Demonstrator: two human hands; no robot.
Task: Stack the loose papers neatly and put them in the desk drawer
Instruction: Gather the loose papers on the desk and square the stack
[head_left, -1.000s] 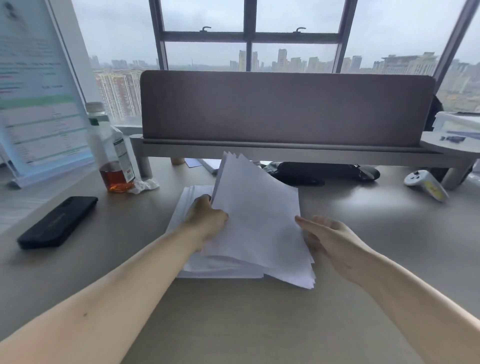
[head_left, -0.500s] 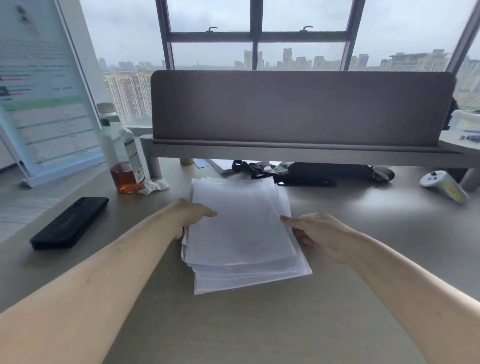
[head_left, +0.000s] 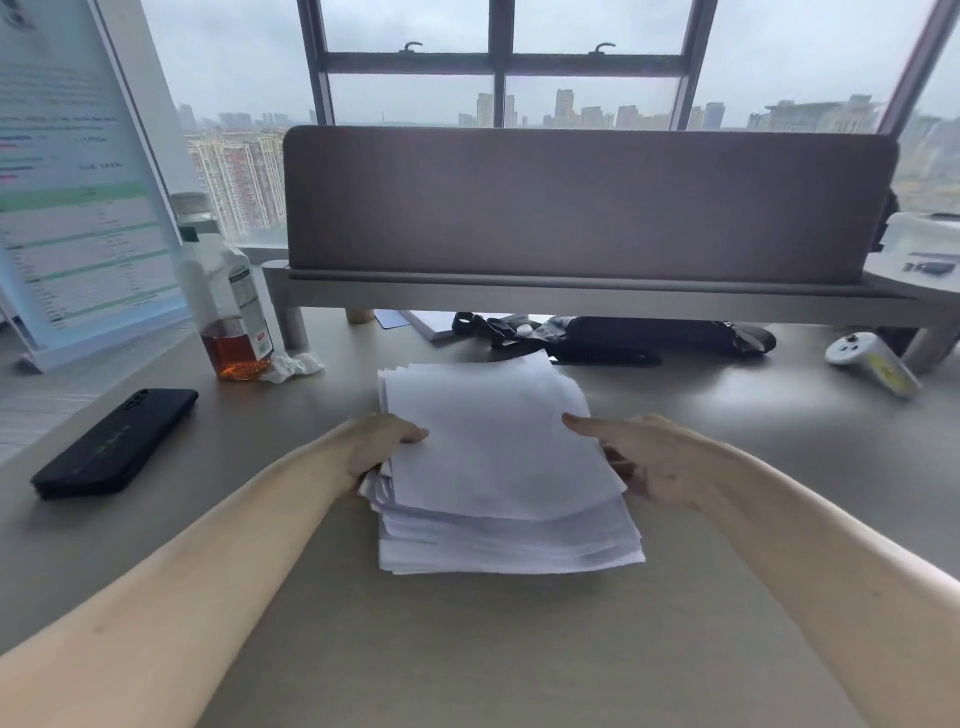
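A pile of loose white papers (head_left: 498, 457) lies in the middle of the grey desk (head_left: 467, 649), its edges uneven and fanned out at the near and left sides. My left hand (head_left: 379, 441) grips the pile's left edge, thumb on top and fingers tucked under. My right hand (head_left: 644, 457) holds the right edge the same way, thumb lying on the top sheet. No drawer is in view.
A black phone (head_left: 114, 441) lies at the left. A bottle with amber liquid (head_left: 228, 291) and a crumpled wrapper (head_left: 293, 365) stand behind it, beside a tilted printed board (head_left: 78, 182). A monitor riser (head_left: 571, 299) with black bags (head_left: 649, 338) underneath spans the back; a white controller (head_left: 872, 364) lies at the right.
The raised, tilted sheaf has been laid flat onto the pile. Both hands have closed in on the pile's left and right edges, and the sheets sit more squarely together.
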